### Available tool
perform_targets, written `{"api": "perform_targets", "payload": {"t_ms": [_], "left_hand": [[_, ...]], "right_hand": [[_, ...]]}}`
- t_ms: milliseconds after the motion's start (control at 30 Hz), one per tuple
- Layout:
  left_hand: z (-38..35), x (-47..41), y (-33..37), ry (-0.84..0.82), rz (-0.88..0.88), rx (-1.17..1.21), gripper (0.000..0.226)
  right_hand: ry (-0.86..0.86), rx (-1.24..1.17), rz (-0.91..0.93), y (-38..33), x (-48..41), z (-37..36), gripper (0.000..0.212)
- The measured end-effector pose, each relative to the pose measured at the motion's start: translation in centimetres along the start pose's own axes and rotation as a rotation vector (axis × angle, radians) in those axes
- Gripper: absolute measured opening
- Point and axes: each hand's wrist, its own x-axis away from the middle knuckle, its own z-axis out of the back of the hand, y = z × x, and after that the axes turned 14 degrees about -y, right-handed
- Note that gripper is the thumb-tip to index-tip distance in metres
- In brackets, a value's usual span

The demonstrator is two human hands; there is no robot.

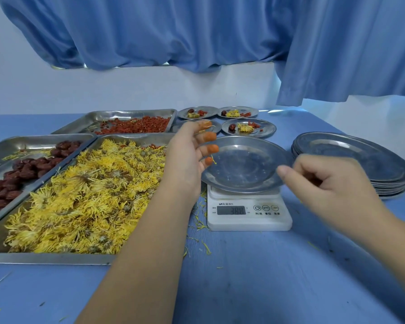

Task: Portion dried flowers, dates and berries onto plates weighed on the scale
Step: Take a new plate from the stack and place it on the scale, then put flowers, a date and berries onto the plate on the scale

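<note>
An empty steel plate (pixel 243 164) sits on the white scale (pixel 248 213), whose display is lit. My left hand (pixel 189 153) hovers at the plate's left rim, fingers spread and relaxed with orange-stained tips; a yellow petal clings to one finger. My right hand (pixel 325 183) is at the plate's right rim, fingers loosely curled, holding nothing that I can see. A tray of yellow dried flowers (pixel 80 199) lies at the left. Behind it are a tray of dark red dates (pixel 17 169) and a tray of red berries (pixel 136 125).
Three filled plates (pixel 248 127) (pixel 198 112) (pixel 237 112) stand behind the scale, with another plate (pixel 214 127) partly hidden by my left hand. A stack of empty plates (pixel 353 160) is at the right. Loose petals litter the blue table (pixel 243 277). Blue curtains hang behind.
</note>
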Motion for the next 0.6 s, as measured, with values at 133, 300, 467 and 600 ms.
{"api": "perform_targets", "payload": {"t_ms": [133,300,467,600], "left_hand": [[-0.5,-0.1,-0.4,-0.05,-0.034,-0.171,0.011],[-0.5,0.3,-0.8,-0.133,-0.094,-0.273,0.015],[-0.5,0.7,-0.6,-0.187,-0.133,-0.365,0.014],[0.0,1.0,0.4,-0.219,-0.146,-0.526,0.016]], "right_hand": [[0.099,-0.046,-0.09,-0.8,-3.0,-0.5,0.049],[0.111,0.106,-0.079,-1.1,-2.8,-2.9,0.052],[0.101,0.232,0.051,-0.2,-1.3,-3.2,0.052],[0.094,0.241,0.113,-0.4,-1.4,-3.4,0.045]]}}
